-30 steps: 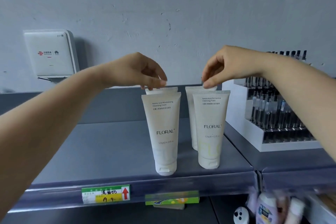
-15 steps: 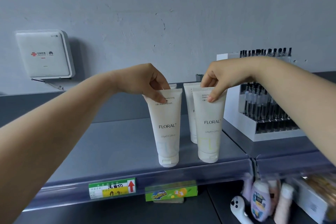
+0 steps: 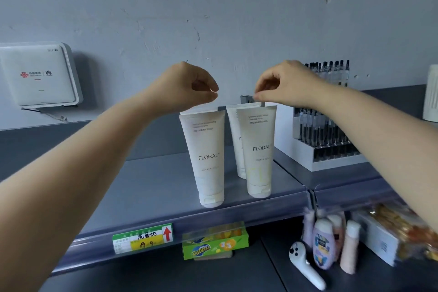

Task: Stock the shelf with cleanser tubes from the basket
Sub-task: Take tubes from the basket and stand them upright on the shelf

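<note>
— Status? We find both white FLORAL cleanser tubes point(image 3: 209, 159) upright on the grey metal shelf point(image 3: 151, 187).
— Left hand point(image 3: 187, 89) and right hand point(image 3: 282, 85) curled above, pinching nothing. We advise withdrawing straight upward.

Dim, flat light; blurred lower right
</note>
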`<state>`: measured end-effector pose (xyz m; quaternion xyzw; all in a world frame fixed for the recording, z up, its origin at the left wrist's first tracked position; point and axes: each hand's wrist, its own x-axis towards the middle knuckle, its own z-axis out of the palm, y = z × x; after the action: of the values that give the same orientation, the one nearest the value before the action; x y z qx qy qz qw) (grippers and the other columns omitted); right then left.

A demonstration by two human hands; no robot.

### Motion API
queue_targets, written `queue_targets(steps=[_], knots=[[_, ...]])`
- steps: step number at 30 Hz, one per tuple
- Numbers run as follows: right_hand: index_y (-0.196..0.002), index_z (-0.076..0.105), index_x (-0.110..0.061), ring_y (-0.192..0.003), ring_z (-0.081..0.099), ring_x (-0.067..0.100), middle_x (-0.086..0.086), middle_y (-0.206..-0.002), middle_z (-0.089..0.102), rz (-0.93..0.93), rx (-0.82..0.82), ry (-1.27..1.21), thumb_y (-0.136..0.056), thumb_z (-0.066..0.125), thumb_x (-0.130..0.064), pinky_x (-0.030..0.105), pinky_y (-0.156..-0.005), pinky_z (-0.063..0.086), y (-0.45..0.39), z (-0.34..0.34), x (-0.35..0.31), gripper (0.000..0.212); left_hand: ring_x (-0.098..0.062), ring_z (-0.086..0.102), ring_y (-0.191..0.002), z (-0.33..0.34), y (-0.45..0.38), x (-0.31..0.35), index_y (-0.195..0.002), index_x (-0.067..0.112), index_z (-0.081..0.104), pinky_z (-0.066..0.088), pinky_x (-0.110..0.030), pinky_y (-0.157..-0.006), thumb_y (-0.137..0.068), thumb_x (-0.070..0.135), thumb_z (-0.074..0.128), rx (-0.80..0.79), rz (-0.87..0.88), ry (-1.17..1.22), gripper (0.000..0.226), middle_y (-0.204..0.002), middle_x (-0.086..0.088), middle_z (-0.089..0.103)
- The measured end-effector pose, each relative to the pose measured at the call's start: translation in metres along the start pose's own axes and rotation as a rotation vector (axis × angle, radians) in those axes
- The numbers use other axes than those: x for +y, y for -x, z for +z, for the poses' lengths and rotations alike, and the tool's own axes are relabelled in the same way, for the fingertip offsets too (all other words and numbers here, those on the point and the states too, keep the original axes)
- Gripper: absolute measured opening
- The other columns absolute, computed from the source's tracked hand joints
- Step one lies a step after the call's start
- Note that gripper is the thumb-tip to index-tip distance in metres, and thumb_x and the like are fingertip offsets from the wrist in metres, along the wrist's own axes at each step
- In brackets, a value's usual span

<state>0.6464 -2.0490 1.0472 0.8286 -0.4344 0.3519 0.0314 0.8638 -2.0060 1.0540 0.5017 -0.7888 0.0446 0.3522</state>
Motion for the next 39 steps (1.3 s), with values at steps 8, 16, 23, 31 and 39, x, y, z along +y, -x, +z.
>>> queue_targets(steps=[8, 16, 23, 31, 39], knots=[[-0.077, 0.051, -0.021, -0.082, 0.049, 0.022, -0.002, -0.081, 0.055, -0.063, 0.047, 0.435, -0.087, 0.052, -0.029, 0.029, -0.069, 0.036, 0.052, -0.026, 0.017, 0.013, -0.018, 0.056, -0.100, 0.042, 0.013, 0.064, -0.115, 0.021, 0.061, 0.039, -0.026, -0.071, -0.088, 0.028, 0.053, 0.032, 0.132, -0.486, 0.029, -0.104, 0.005, 0.065], [-0.087, 0.047, -0.017, -0.076, 0.048, 0.025, 0.001, -0.085, 0.052, -0.028, -0.184, 0.642, -0.088, 0.049, -0.034, 0.026, -0.051, 0.025, 0.148, -0.043, 0.064, 0.017, -0.025, 0.052, -0.112, 0.129, 0.031, 0.138, -0.120, 0.017, 0.057, 0.042, -0.033, -0.085, -0.089, 0.031, 0.048, -0.141, 0.251, -0.597, 0.035, -0.117, -0.002, 0.061], [-0.105, 0.051, -0.017, -0.097, 0.056, 0.028, 0.003, -0.104, 0.058, 0.169, -0.340, 0.735, -0.089, 0.048, -0.036, 0.032, -0.067, 0.034, 0.230, -0.051, 0.115, 0.025, -0.028, 0.048, -0.117, 0.214, 0.041, 0.187, -0.127, 0.015, 0.050, 0.037, -0.037, -0.094, -0.090, 0.033, 0.049, -0.329, 0.375, -0.535, 0.041, -0.126, -0.005, 0.054], [-0.120, 0.049, -0.017, -0.111, 0.053, 0.030, 0.005, -0.118, 0.055, 0.402, -0.396, 0.790, -0.089, 0.047, -0.039, 0.038, -0.079, 0.043, 0.323, -0.054, 0.162, 0.038, -0.028, 0.050, -0.115, 0.310, 0.058, 0.241, -0.125, 0.017, 0.050, 0.038, -0.034, -0.090, -0.088, 0.032, 0.047, -0.411, 0.564, -0.379, 0.040, -0.121, -0.005, 0.055], [-0.128, 0.045, -0.017, -0.119, 0.045, 0.028, 0.006, -0.125, 0.050, 0.785, -0.585, 0.647, -0.087, 0.054, -0.039, 0.038, -0.090, 0.042, 0.448, -0.028, 0.202, 0.047, -0.029, 0.046, -0.123, 0.428, 0.104, 0.270, -0.138, 0.020, 0.039, 0.041, -0.039, -0.095, -0.090, 0.044, 0.048, -0.727, 0.800, -0.198, 0.055, -0.132, -0.005, 0.049]])
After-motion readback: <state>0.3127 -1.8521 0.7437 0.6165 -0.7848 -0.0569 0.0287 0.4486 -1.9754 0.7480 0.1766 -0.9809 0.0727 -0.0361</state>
